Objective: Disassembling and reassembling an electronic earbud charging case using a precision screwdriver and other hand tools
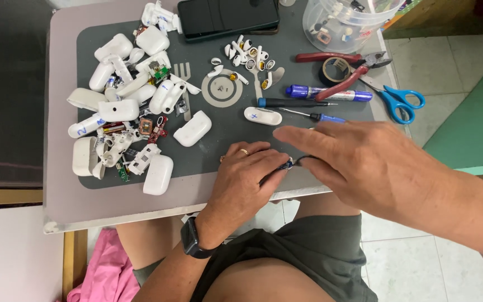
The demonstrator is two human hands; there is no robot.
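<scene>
The left hand (pixel 247 179) pinches a small dark tool (pixel 278 169) with a blue band near its tip; the grip is narrow, fingers curled around the handle so that only the front end shows. A ring sits on one finger and a dark watch (pixel 190 240) wraps the wrist. The tool's tip meets the thumb side of the right hand (pixel 359 162), which lies flat over the near edge of the worktop (pixel 62 184), fingers stretched out to the left; whether anything is held under it I cannot tell.

Just beyond the right fingertips lies a white oval earbud-case part (pixel 263 116) on the dark grey mat (pixel 230 140). Past it rest a thin blue-handled screwdriver (pixel 314 116), a dark-handled screwdriver (pixel 294 103) and a blue marker pen (pixel 331 93). Red-handled cutting pliers (pixel 345 70) lie across a roll of black tape (pixel 334 70), with blue scissors (pixel 398 102) to the right.

On the left of the mat is a heap of white earbud cases and broken shells (pixel 124 112) mixed with small circuit boards. A cluster of small white earbud pieces (pixel 250 56) lies near the middle, a dark phone (pixel 227 17) sits at the far edge, and a clear plastic tub (pixel 345 22) stands at the far right.
</scene>
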